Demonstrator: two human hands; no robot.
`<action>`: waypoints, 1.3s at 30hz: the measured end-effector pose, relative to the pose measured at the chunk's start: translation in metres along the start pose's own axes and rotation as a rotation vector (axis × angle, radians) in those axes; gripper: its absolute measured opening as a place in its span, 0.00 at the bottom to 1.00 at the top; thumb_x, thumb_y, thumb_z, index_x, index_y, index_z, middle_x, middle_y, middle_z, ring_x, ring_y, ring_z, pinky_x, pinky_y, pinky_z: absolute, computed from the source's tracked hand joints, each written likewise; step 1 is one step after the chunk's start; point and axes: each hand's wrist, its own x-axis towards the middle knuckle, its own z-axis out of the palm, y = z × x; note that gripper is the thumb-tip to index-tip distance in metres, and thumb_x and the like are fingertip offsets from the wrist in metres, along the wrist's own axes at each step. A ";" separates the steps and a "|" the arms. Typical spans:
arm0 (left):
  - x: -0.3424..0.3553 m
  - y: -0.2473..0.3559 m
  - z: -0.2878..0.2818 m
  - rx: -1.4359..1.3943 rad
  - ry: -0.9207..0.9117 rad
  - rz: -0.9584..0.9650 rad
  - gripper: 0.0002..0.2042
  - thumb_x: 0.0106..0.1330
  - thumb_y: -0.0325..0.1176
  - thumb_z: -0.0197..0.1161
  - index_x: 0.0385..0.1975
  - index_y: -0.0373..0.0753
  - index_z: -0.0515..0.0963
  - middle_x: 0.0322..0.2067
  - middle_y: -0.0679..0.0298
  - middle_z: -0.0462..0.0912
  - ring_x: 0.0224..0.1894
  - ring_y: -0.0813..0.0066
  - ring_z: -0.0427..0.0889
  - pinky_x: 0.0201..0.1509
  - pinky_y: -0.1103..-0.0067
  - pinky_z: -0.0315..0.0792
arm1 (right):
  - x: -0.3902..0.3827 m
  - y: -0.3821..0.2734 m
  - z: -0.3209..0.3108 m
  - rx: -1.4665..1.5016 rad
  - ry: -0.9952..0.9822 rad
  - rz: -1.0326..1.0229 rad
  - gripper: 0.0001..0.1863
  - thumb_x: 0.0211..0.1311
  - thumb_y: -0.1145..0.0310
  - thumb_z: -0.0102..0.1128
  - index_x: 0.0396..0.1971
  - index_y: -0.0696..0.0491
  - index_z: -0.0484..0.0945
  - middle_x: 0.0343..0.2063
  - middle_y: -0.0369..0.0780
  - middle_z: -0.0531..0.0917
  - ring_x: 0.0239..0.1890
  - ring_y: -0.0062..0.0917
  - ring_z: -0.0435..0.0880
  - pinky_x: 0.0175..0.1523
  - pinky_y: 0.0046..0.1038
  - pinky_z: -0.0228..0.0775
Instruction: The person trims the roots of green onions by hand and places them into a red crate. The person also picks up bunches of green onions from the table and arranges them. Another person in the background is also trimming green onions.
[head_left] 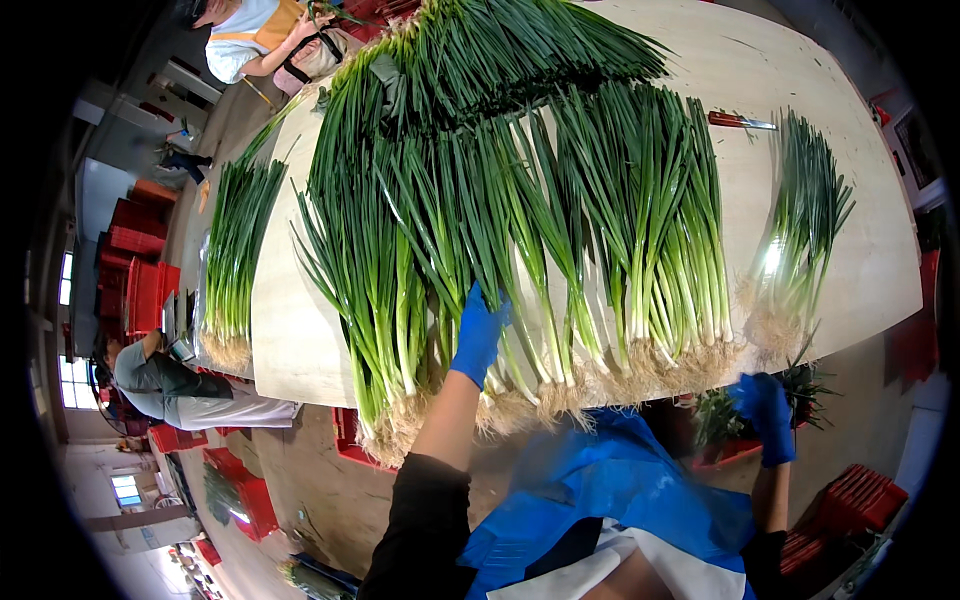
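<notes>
Long green scallions [660,230] with pale stems and bushy roots lie in rows across a light wooden table, roots toward me. My left hand [482,335], in a blue glove, is closed around some stalks in the middle of the near row; leaves partly cover its fingertips. My right hand [765,410], also blue-gloved, hangs just off the table's near edge at the right, apart from the stalks. Its fingers are blurred. Nearest to it is a separate scallion bunch [800,230], roots at the edge.
A knife [740,120] with a brown handle lies on the table [870,250] at the right. Another bundle [235,265] lies beyond the left edge. Red crates [240,490] stand on the floor. Two people work at the left, one far [265,40], one nearer [185,385].
</notes>
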 end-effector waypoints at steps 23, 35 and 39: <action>-0.060 0.001 0.029 1.188 0.022 0.597 0.37 0.53 0.27 0.64 0.66 0.43 0.57 0.58 0.48 0.65 0.61 0.50 0.63 0.64 0.64 0.61 | 0.057 -0.141 0.279 -0.773 0.028 -0.563 0.30 0.57 0.60 0.58 0.56 0.62 0.66 0.43 0.53 0.78 0.43 0.44 0.79 0.47 0.40 0.72; -0.065 -0.033 0.057 0.903 -0.077 0.270 0.26 0.63 0.38 0.58 0.60 0.34 0.66 0.53 0.46 0.73 0.53 0.54 0.75 0.54 0.69 0.70 | 0.082 -0.100 0.259 0.104 -0.281 0.086 0.12 0.57 0.72 0.55 0.41 0.61 0.76 0.28 0.46 0.81 0.30 0.32 0.82 0.34 0.28 0.73; -0.062 -0.030 0.070 0.654 -0.073 0.078 0.32 0.63 0.45 0.60 0.61 0.29 0.62 0.54 0.43 0.71 0.55 0.57 0.74 0.54 0.72 0.70 | 0.072 -0.100 0.274 -0.392 -0.275 -0.287 0.11 0.57 0.70 0.56 0.38 0.61 0.75 0.28 0.48 0.81 0.31 0.36 0.81 0.39 0.32 0.73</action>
